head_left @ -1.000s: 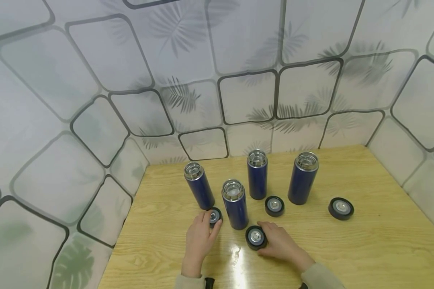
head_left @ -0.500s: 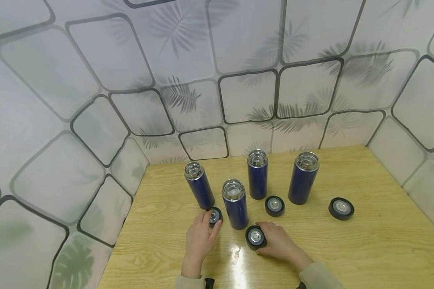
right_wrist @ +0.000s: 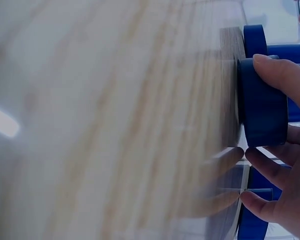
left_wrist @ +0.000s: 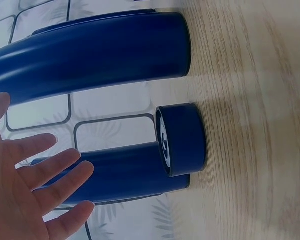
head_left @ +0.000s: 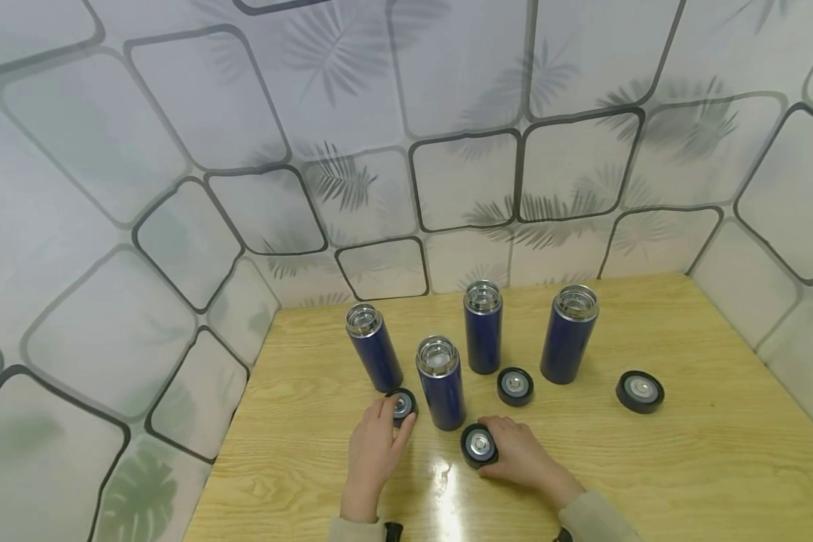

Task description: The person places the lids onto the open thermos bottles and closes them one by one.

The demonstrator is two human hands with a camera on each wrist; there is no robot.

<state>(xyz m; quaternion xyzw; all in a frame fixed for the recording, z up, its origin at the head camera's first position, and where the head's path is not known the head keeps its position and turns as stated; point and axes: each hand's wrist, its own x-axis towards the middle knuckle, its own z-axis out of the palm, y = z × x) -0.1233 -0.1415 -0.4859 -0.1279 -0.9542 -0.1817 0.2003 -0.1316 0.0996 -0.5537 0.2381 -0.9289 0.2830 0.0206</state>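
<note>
My right hand (head_left: pixel 516 454) grips a dark bottle lid (head_left: pixel 479 445) at the table's front, thumb on one side and fingers on the other. In the right wrist view this lid (right_wrist: pixel 263 112) stands at the tabletop, thumb on its wall. My left hand (head_left: pixel 373 446) hovers over another lid (head_left: pixel 403 407). The left wrist view shows the left hand's fingers spread, apart from the lid (left_wrist: pixel 182 140) standing on the table. Behind the hands, one open blue vacuum bottle (head_left: pixel 440 391) stands in the middle and another blue bottle (head_left: pixel 376 354) at the left.
Two more uncapped blue bottles, one at back centre (head_left: pixel 483 335) and one at right (head_left: pixel 567 339), stand on the wooden table (head_left: pixel 284 452). A lid (head_left: pixel 515 386) lies between them, and another lid (head_left: pixel 640 391) farther right. A patterned wall covering (head_left: pixel 379 196) surrounds the table's back and sides.
</note>
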